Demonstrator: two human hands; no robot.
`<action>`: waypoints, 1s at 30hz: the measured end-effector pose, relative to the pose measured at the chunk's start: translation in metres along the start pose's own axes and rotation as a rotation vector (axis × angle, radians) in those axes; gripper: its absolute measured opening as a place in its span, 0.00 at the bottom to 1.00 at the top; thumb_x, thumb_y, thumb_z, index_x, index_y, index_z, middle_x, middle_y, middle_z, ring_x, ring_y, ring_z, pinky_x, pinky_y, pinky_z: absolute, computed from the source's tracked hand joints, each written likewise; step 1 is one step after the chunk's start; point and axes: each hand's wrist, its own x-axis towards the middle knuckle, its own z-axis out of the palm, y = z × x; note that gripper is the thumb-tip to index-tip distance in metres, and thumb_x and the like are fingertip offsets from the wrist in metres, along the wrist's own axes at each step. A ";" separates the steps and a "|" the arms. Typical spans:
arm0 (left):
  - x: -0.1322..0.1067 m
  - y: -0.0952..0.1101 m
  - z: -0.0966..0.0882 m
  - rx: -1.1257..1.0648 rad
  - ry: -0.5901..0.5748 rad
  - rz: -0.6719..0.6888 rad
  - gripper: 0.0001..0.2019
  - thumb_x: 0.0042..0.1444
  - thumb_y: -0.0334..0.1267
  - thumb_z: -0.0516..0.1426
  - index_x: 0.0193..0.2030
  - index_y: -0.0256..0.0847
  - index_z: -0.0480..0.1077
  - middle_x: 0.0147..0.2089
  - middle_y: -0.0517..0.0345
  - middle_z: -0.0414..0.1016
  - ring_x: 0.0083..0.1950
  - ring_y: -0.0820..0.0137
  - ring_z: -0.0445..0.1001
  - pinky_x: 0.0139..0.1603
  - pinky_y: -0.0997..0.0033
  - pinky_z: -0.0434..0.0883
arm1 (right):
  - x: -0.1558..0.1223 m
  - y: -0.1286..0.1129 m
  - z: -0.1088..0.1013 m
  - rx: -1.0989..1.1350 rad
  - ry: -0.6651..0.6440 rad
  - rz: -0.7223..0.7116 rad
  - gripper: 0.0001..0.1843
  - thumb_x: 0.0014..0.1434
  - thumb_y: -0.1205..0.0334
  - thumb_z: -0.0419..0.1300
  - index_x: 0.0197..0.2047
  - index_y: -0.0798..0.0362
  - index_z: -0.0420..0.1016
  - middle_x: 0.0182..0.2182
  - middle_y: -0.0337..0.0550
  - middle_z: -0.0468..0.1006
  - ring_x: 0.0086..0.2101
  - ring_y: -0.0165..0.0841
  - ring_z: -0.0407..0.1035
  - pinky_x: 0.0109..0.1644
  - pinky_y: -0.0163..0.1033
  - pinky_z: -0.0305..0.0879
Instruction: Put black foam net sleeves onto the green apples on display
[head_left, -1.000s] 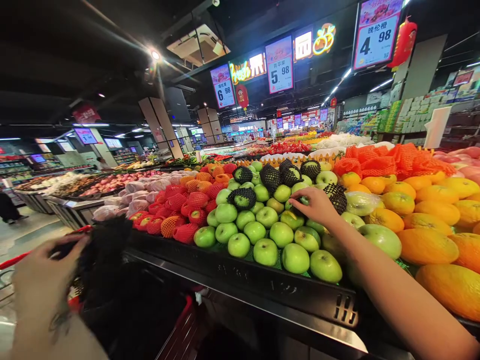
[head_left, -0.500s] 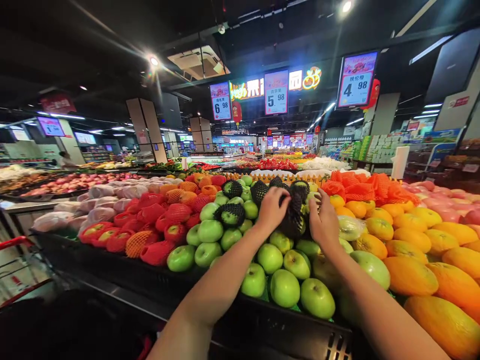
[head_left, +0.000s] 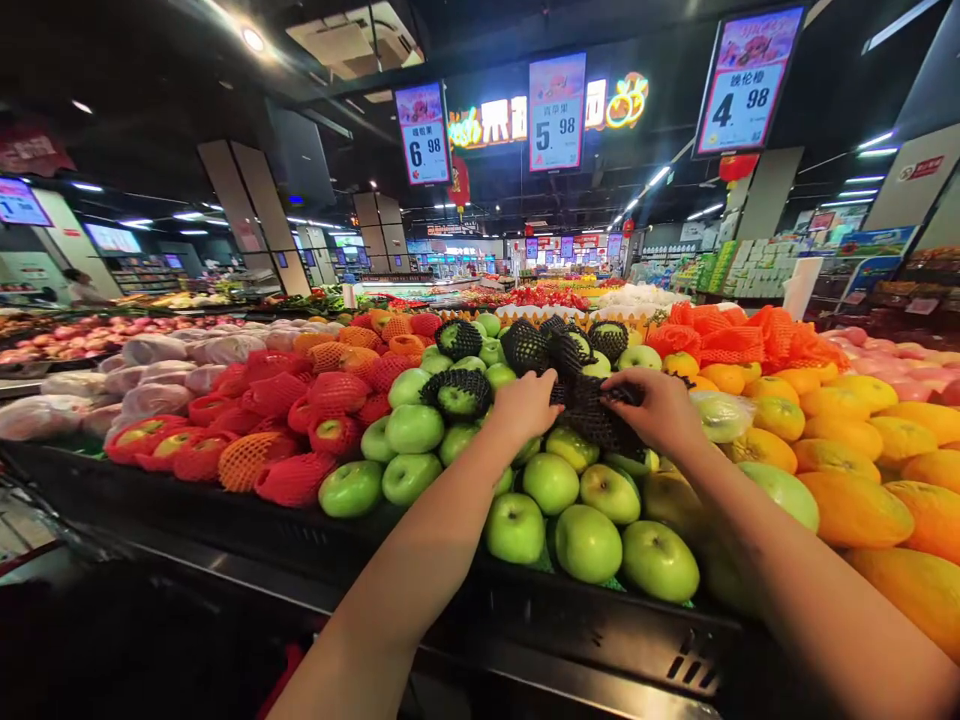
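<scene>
A person stands at a supermarket fruit display, both bare arms stretched over a heap of green apples (head_left: pixel 589 543). Between the two hands lies a black foam net (head_left: pixel 592 415), dark and bunched, on top of the heap around its middle. The right hand (head_left: pixel 664 405) pinches the net's near right part between thumb and fingers. The left hand (head_left: pixel 525 408) is at the net's left side with its fingers bent toward it; whether it grips the mesh or only touches it cannot be told. Nor can it be told whether an apple sits inside this net.

Just behind and to the left of the hands, several netted apples (head_left: pixel 459 393) wear similar black sleeves among the bare ones. The apples fill a black display tray (head_left: pixel 600 625), whose slotted front wall faces the person.

Left of the apples are fruits in red foam nets (head_left: pixel 337 393), with one in an orange net (head_left: pixel 257 460) near the front, and beyond them pale plastic-wrapped fruits (head_left: pixel 154 405). To the right, a fruit in clear plastic (head_left: pixel 721 415) lies near the right wrist, beside a spread of oranges (head_left: pixel 855 505). Loose orange-red foam nets (head_left: pixel 712 340) are piled behind those.

Overhead, a price sign (head_left: pixel 557 115) reading 5.98 hangs between two others, marked 6.98 and 4.98.
</scene>
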 end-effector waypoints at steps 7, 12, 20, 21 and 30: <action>0.000 -0.005 0.003 -0.051 0.099 -0.111 0.20 0.59 0.50 0.61 0.50 0.37 0.74 0.59 0.35 0.67 0.62 0.44 0.69 0.57 0.49 0.70 | 0.005 0.004 -0.007 0.043 0.426 0.150 0.15 0.54 0.62 0.64 0.45 0.53 0.81 0.41 0.48 0.84 0.40 0.44 0.77 0.50 0.51 0.73; 0.005 -0.006 0.001 -0.195 0.395 -0.099 0.16 0.55 0.44 0.65 0.45 0.37 0.71 0.52 0.42 0.71 0.57 0.51 0.71 0.59 0.51 0.69 | 0.006 0.011 0.000 0.041 0.456 0.142 0.28 0.51 0.69 0.58 0.58 0.59 0.74 0.53 0.54 0.79 0.50 0.46 0.74 0.57 0.54 0.71; 0.013 0.000 0.009 -0.312 0.265 0.408 0.11 0.52 0.24 0.54 0.41 0.39 0.72 0.49 0.49 0.75 0.53 0.60 0.74 0.60 0.58 0.70 | 0.003 -0.002 -0.003 0.201 0.396 0.059 0.21 0.50 0.69 0.60 0.49 0.52 0.77 0.47 0.47 0.81 0.41 0.41 0.75 0.44 0.47 0.73; 0.013 0.001 0.009 -0.337 0.335 0.386 0.12 0.50 0.23 0.52 0.38 0.39 0.71 0.47 0.49 0.75 0.52 0.60 0.74 0.59 0.58 0.70 | 0.003 -0.004 -0.004 0.230 0.394 0.038 0.20 0.49 0.68 0.61 0.48 0.51 0.77 0.46 0.46 0.81 0.41 0.41 0.74 0.45 0.47 0.73; -0.001 0.023 0.009 -0.529 0.644 0.607 0.08 0.54 0.25 0.53 0.35 0.42 0.69 0.46 0.53 0.71 0.51 0.65 0.71 0.58 0.62 0.69 | 0.005 -0.002 0.001 0.343 0.334 0.018 0.14 0.47 0.66 0.63 0.40 0.51 0.74 0.39 0.43 0.80 0.37 0.39 0.73 0.46 0.46 0.70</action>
